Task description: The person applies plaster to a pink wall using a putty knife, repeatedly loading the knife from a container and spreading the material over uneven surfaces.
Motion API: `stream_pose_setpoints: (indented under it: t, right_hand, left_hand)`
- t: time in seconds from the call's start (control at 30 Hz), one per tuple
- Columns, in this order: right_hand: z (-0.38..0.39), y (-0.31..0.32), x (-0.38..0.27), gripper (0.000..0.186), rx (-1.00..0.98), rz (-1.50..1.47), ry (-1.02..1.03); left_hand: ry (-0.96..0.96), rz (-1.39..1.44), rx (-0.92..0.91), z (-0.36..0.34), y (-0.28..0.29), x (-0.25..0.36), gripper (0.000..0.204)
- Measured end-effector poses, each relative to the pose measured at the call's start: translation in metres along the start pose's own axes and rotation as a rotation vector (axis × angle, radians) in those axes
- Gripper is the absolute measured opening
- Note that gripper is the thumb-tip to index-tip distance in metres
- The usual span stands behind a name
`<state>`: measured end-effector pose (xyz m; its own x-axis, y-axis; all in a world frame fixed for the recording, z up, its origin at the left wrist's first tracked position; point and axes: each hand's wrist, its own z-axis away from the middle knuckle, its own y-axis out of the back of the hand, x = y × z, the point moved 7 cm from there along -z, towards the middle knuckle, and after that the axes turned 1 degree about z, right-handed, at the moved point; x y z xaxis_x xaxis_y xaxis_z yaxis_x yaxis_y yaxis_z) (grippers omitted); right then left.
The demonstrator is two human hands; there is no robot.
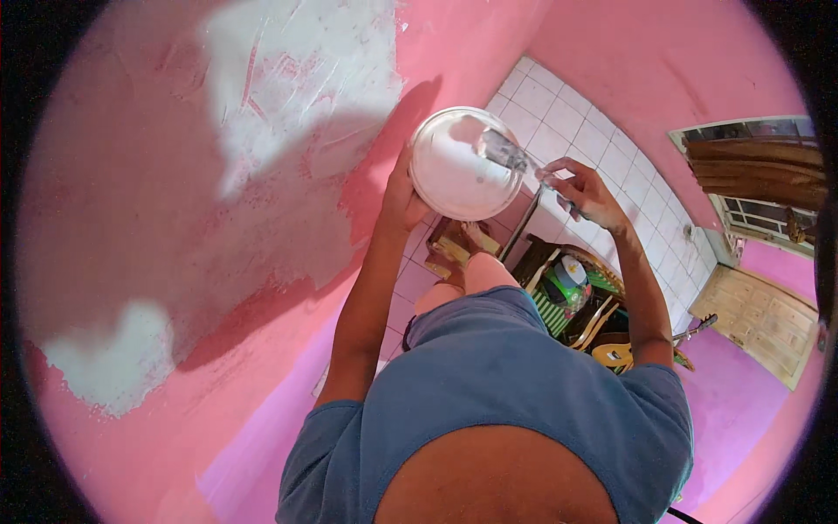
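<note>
My left hand point(403, 196) holds a round white bowl point(454, 179) of white plaster by its left rim, in front of a pink wall point(113, 175). My right hand point(583, 192) grips the handle of a metal scraper point(506, 150), and the blade rests inside the bowl near its upper right rim. The wall to the left carries patches of white plaster point(305, 79) above and another patch point(113, 358) lower down.
Far below lies a white tiled floor point(594, 140). A wooden chair point(559, 288) with a green and white object on it stands under me, a guitar point(620, 354) beside it. A wooden door point(764, 319) and a window point(759, 166) are at the right.
</note>
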<state>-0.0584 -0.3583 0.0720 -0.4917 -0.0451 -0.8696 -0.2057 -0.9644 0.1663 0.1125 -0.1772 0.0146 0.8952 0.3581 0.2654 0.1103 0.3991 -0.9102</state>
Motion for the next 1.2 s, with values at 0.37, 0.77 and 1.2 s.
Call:
stream_pose_setpoints:
  t: [0.37,0.77,1.2]
  right_hand:
    - [0.018,-0.055,-0.040,0.028,0.038,-0.440,0.266]
    - [0.000,-0.152,-0.182,0.032,0.258,-0.407,0.856]
    - [-0.023,-0.163,-0.224,0.041,0.693,0.168,1.499]
  left_hand:
    - [-0.234,-0.160,-0.049,0.056,-0.005,-0.012,0.051]
    - [-0.307,-0.017,0.289,0.131,0.062,-0.003,0.050]
    - [-0.198,-0.015,0.378,0.142,0.066,-0.034,0.046]
